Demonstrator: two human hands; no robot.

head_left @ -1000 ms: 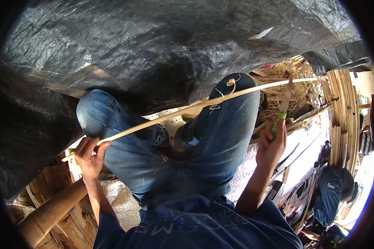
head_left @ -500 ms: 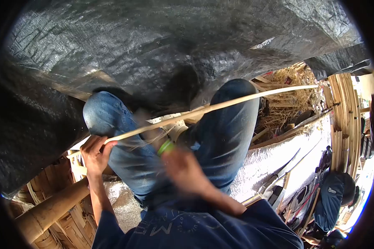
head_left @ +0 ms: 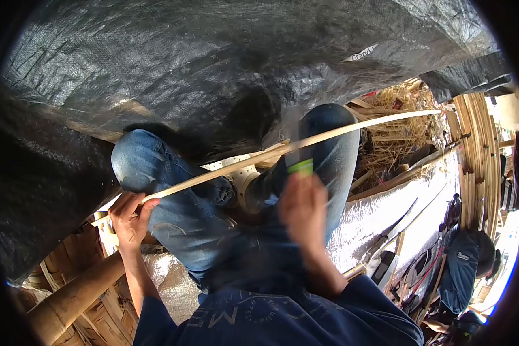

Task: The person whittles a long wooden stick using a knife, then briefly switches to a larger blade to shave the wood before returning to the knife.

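Observation:
A long, pale bamboo strip point(head_left: 236, 167) slants across my thighs, rising to the right in a slight bow. Near its lower end my left hand point(head_left: 130, 220) is closed around it, thumb along the top, beside my left knee. My right hand point(head_left: 305, 210), smeared by motion, is wrapped around the handle of a knife with a bright green band point(head_left: 301, 166). The knife's blurred grey blade point(head_left: 294, 135) points away from me and crosses the strip over my right thigh.
A black plastic sheet point(head_left: 173, 63) hangs close ahead of my knees. Straw and wood scraps point(head_left: 403, 135) lie to the right, near upright slats point(head_left: 476, 155). Tools point(head_left: 386, 265) and a dark blue bag point(head_left: 460, 271) rest at lower right. A thick bamboo pole point(head_left: 78, 291) is at lower left.
My right hand has swung to the right and forward with the knife, from over my left thigh to over my right. My left hand and the bamboo strip have barely shifted.

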